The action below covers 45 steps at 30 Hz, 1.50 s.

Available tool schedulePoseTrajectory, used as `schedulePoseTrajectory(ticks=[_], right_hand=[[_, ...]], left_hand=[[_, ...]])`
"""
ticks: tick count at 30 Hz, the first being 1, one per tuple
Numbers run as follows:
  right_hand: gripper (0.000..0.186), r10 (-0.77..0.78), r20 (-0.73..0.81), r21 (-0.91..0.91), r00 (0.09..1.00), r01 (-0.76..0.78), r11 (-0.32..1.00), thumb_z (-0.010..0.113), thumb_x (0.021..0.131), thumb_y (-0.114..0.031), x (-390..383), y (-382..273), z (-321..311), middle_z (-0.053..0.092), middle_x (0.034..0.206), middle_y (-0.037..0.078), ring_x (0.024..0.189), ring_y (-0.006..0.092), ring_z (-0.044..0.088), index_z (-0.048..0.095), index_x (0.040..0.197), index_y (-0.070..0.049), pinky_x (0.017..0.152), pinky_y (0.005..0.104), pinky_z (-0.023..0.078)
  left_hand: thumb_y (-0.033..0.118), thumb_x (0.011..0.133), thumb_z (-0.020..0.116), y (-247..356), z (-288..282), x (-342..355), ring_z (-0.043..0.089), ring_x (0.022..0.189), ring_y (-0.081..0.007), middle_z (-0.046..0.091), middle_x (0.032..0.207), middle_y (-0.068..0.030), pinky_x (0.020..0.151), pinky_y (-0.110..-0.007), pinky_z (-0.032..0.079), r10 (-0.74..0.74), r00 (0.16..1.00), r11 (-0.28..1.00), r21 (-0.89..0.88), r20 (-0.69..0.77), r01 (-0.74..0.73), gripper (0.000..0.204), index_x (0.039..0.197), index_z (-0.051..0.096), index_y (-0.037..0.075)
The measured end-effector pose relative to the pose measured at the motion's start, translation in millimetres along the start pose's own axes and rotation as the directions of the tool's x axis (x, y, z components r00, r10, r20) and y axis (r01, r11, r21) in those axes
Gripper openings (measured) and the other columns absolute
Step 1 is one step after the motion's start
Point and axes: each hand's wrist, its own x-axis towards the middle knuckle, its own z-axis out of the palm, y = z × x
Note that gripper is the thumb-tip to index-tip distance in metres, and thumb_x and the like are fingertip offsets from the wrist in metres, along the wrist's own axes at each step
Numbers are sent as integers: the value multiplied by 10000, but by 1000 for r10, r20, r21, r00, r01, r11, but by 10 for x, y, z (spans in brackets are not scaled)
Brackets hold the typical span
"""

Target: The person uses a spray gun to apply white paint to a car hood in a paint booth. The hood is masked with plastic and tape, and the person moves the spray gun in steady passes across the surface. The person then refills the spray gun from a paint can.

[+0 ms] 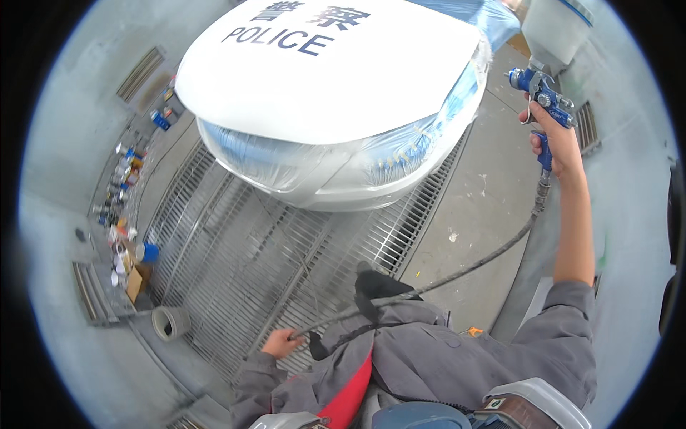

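Note:
My right hand [561, 143] is raised at the right, closed round the handle of a blue spray gun [549, 99]. A translucent white paint cup [556, 30] sits on top of the gun. From the handle's lower end a dark air hose [480, 263] curves down and across my body. Low at the left, my left hand [281, 344] has its fingers closed round that hose. Ahead of me is the front of a car with a white hood [321, 86] that bears dark lettering. Clear plastic film [407, 154] covers the headlight and grille area above the pale bumper [336, 191].
Metal floor grating [236, 250] runs beneath and before the car. Cans and bottles [121, 179] line the left wall, near a blue can [146, 252] and a grey bucket [171, 323]. Pale booth walls [629, 214] enclose the space. Wall vents [587, 129] stand at both sides.

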Motion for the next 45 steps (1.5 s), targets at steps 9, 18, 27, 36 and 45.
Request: schedulePoseTrajectory(ticks=[9, 18, 27, 36, 45], right_hand=[[254, 168, 105, -248, 980, -138, 959, 736, 1023, -286, 354, 197, 1090, 710, 917, 10, 550, 59, 525, 695, 1152, -71, 458, 240, 411], [286, 167, 258, -485, 952, -22, 874, 778, 964, -288, 823, -129, 2125, 707, 794, 32, 475, 72, 562, 710, 943, -11, 422, 249, 460], [352, 139, 99, -561, 985, -60, 826, 778, 975, -393, 1075, -328, 2627, 709, 864, 12, 511, 56, 545, 731, 1055, -53, 438, 223, 446], [344, 203, 141, -619, 969, -74, 782, 775, 959, -383, 825, -415, 3233, 729, 809, 25, 498, 58, 565, 762, 1017, -44, 428, 233, 452], [339, 388, 432, -417, 814, -201, 887, 837, 924, -352, 802, -130, 4013, 735, 811, 26, 512, 76, 574, 730, 1025, -46, 443, 243, 460]], left_hand=[[95, 917, 809, 779, -1571, -50, 611, 779, -58, 726, 859, 12, 701, -262, 496, 127, 990, 903, -419, 54, -93, 175, 1059, 798, -7], [122, 925, 792, 665, -2170, 118, 634, 776, -108, 723, 850, -47, 705, -290, 502, 125, 989, 938, -315, -79, -144, 203, 1064, 780, -25], [193, 933, 819, 418, -2228, 961, 579, 687, -99, 686, 761, -38, 630, -306, 474, 132, 991, 945, -300, -14, -130, 250, 1058, 774, -18], [159, 950, 807, 127, -2435, 1217, 630, 793, -93, 733, 880, -35, 719, -287, 514, 259, 950, 931, -305, 174, -198, 231, 1089, 773, -22], [171, 918, 841, 318, -2339, 1130, 684, 827, -130, 771, 922, -88, 750, -309, 547, 269, 924, 942, -274, 270, -194, 260, 1091, 792, -16]])
